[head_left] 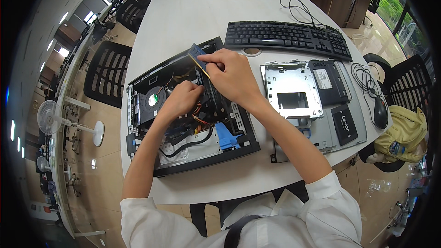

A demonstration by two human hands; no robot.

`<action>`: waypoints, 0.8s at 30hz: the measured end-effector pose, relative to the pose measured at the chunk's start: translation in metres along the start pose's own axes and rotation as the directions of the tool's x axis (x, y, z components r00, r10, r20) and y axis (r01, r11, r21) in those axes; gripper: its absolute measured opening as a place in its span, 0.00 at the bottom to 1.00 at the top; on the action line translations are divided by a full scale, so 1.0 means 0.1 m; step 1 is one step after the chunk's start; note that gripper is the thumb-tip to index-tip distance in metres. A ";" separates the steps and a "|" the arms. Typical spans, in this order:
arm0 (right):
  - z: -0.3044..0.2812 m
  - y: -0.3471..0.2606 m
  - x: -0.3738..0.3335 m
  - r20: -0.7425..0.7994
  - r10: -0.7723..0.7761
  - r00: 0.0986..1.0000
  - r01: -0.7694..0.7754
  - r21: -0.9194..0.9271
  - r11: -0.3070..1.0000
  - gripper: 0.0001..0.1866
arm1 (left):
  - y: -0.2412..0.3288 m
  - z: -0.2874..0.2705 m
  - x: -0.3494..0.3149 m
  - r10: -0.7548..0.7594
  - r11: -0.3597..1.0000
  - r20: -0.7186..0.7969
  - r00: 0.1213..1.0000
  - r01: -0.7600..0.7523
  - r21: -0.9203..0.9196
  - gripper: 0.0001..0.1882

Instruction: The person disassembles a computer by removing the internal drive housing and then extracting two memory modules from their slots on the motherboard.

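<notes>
An opened black desktop computer case (209,161) lies on the white table in front of me. My right hand (232,76) is closed over its far right part and pinches a memory module (197,54), a thin blue-green board with a gold edge, held tilted. My left hand (184,97) is inside the case with its fingers curled down beside the black fan housing (151,103); its fingertips are hidden, so what they touch cannot be seen. Coloured wires (198,115) run below the hands, close to a blue plastic latch (226,137).
Right of the case, a metal drive bracket (298,103), a black drive (331,85) and a small black rectangular box or drive (344,125) lie on a grey side panel (321,142). Beyond are a black keyboard (287,37) and a mouse (380,112) with coiled cable.
</notes>
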State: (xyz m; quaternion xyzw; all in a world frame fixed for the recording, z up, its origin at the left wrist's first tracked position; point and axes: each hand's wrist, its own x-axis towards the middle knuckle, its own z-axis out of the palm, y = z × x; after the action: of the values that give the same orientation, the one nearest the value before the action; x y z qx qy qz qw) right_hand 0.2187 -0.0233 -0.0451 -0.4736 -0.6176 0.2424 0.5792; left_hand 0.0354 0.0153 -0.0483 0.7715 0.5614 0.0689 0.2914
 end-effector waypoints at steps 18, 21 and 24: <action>-0.01 -0.03 0.00 0.003 0.047 0.999 -0.047 0.032 0.998 0.17 | 0.05 0.01 -0.03 -0.027 0.999 0.007 1.000 0.027 -0.021 0.26; -0.01 -0.02 0.00 -0.003 0.037 0.999 -0.036 0.029 0.999 0.17 | 0.09 0.01 -0.03 -0.034 0.999 0.011 0.999 0.035 -0.027 0.26; -0.01 -0.01 0.00 -0.003 0.036 0.999 -0.036 0.028 0.999 0.17 | 0.15 -0.03 -0.05 -0.052 0.998 0.033 0.998 0.053 -0.029 0.26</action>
State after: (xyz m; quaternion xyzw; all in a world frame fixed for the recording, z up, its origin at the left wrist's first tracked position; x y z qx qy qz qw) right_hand 0.2191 -0.0240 -0.0447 -0.4768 -0.6046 0.2608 0.5823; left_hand 0.0448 0.0092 -0.0373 0.7530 0.5755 0.0573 0.3138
